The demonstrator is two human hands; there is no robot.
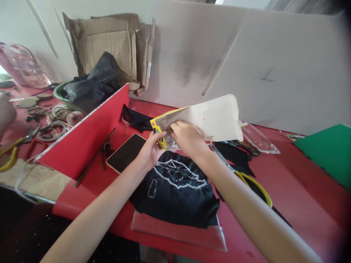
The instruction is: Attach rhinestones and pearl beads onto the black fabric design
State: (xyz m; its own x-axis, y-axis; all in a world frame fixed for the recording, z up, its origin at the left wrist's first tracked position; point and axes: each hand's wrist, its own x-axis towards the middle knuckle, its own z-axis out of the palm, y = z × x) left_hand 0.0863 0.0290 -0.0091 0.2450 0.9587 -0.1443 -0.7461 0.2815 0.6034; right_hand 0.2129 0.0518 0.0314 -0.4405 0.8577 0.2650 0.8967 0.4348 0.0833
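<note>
My left hand (150,151) grips the near end of an opened cardboard box (219,118), yellow with print outside and white inside. My right hand (188,138) reaches into that box with bent fingers, among small clear shiny pieces (170,140); its fingertips are partly hidden, so what they hold cannot be made out. Below both hands, a black satin cloth (175,206) lies over a clear plastic sheet (181,233). On the cloth rests a string of silvery pearl beads (179,187), with a small clear piece (152,188) to its left.
Yellow-handled scissors (259,190) lie to the right, near a clear plastic tray (261,140). A phone (124,153) sits left of the cloth, beside an upright red board (90,135). A green board (329,149) stands at far right. Another person's hand (5,113) shows at far left.
</note>
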